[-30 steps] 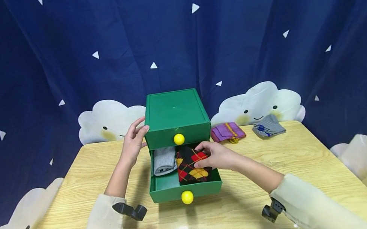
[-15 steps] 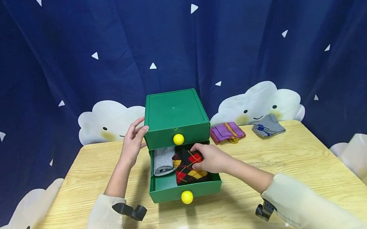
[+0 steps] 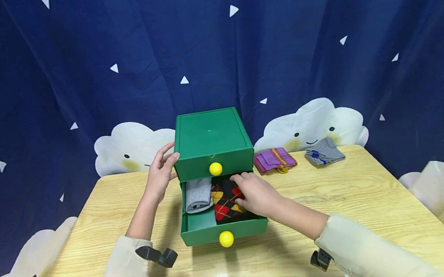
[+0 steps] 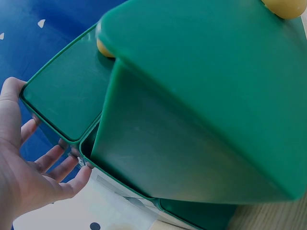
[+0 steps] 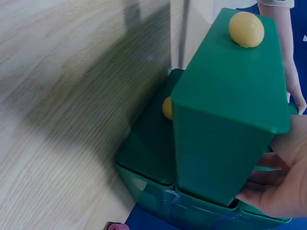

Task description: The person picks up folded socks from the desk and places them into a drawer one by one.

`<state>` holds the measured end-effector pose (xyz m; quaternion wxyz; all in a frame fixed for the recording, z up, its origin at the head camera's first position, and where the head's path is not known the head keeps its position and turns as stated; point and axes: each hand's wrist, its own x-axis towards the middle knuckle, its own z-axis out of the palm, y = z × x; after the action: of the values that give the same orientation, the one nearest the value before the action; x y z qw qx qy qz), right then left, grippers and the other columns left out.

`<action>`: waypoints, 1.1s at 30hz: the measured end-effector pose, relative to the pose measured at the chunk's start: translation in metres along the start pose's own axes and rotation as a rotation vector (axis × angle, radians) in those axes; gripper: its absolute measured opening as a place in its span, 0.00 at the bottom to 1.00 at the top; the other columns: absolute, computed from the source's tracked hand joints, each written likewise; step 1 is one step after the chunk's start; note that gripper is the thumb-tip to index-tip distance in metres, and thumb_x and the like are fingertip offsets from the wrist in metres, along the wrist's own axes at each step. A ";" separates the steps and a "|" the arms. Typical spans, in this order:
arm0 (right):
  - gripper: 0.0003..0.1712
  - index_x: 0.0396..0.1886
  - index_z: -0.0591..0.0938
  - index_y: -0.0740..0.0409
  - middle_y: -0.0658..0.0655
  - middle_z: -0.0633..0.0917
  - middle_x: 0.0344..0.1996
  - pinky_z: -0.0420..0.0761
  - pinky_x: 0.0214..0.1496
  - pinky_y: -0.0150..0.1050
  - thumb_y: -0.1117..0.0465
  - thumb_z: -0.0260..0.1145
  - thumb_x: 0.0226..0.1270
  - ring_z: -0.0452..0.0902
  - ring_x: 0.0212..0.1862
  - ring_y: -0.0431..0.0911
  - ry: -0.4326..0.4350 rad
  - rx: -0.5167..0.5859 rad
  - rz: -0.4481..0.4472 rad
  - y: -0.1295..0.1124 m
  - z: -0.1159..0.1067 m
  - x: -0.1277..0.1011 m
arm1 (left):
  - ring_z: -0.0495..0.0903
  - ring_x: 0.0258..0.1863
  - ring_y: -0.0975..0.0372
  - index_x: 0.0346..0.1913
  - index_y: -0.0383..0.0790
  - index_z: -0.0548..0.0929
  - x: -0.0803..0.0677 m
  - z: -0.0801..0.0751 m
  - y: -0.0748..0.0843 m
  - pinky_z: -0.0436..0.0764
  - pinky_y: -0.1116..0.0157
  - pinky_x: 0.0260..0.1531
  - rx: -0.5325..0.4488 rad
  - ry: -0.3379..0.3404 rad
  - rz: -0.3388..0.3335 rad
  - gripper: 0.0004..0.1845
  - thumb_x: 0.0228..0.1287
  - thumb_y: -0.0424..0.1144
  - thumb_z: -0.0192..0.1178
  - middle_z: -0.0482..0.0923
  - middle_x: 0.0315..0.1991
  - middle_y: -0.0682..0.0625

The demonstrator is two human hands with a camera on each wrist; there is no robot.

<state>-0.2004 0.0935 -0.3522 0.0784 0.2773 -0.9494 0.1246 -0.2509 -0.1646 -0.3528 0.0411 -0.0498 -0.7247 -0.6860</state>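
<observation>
We see the argyle sock (image 3: 223,207) in the pulled-out lower drawer (image 3: 202,236), right of the grey sock (image 3: 198,196) and under the nearer right hand (image 3: 258,194), whose grip on it we cannot tell, while the left hand (image 3: 160,174), fingers loosely spread, touches the left side of the green cabinet (image 3: 210,131).

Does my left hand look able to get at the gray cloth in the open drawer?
Probably yes: your left hand touches the green cabinet, but the gray cloth shows uncovered at its near end; your right hand is at the patterned cloth.
</observation>
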 end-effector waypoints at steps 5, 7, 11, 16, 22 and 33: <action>0.30 0.57 0.75 0.60 0.58 0.81 0.45 0.79 0.50 0.43 0.57 0.72 0.54 0.76 0.48 0.51 0.039 -0.036 -0.044 0.003 0.002 -0.002 | 0.61 0.66 0.51 0.71 0.50 0.59 0.000 -0.001 0.001 0.66 0.42 0.60 0.000 0.000 -0.001 0.29 0.68 0.48 0.49 0.60 0.67 0.39; 0.29 0.56 0.76 0.60 0.58 0.81 0.45 0.79 0.49 0.42 0.56 0.71 0.55 0.76 0.48 0.50 0.043 -0.055 -0.066 0.004 0.002 -0.002 | 0.61 0.66 0.51 0.71 0.51 0.59 -0.001 -0.001 0.001 0.66 0.42 0.60 -0.001 -0.001 0.000 0.29 0.68 0.48 0.49 0.60 0.67 0.39; 0.24 0.52 0.79 0.59 0.56 0.81 0.43 0.79 0.49 0.41 0.56 0.70 0.56 0.76 0.47 0.49 0.040 -0.048 -0.089 0.006 0.001 -0.003 | 0.61 0.66 0.51 0.71 0.51 0.59 -0.001 -0.001 0.001 0.66 0.42 0.60 0.000 -0.002 0.002 0.29 0.68 0.48 0.49 0.61 0.66 0.39; 0.19 0.48 0.81 0.59 0.55 0.81 0.42 0.79 0.50 0.41 0.57 0.70 0.57 0.77 0.47 0.48 0.045 0.068 -0.074 0.005 -0.001 -0.006 | 0.62 0.66 0.51 0.71 0.51 0.59 -0.001 -0.001 0.001 0.66 0.42 0.60 0.002 -0.006 0.003 0.29 0.68 0.48 0.49 0.61 0.67 0.39; 0.16 0.45 0.81 0.58 0.56 0.82 0.41 0.79 0.48 0.41 0.56 0.68 0.59 0.78 0.44 0.48 0.062 0.231 -0.023 0.003 -0.010 -0.014 | 0.61 0.66 0.51 0.71 0.51 0.59 0.000 -0.001 0.000 0.66 0.42 0.60 0.002 -0.005 -0.002 0.29 0.68 0.49 0.49 0.61 0.67 0.39; 0.06 0.35 0.83 0.53 0.47 0.83 0.30 0.78 0.33 0.29 0.59 0.68 0.59 0.76 0.30 0.38 0.017 0.543 0.048 -0.011 -0.033 -0.035 | 0.61 0.66 0.50 0.71 0.51 0.59 -0.001 -0.001 0.001 0.66 0.42 0.60 0.004 -0.004 -0.003 0.29 0.68 0.48 0.49 0.61 0.67 0.39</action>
<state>-0.1630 0.1113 -0.3263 0.0059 0.2645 -0.8869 0.3787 -0.2503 -0.1653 -0.3520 0.0387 -0.0502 -0.7264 -0.6844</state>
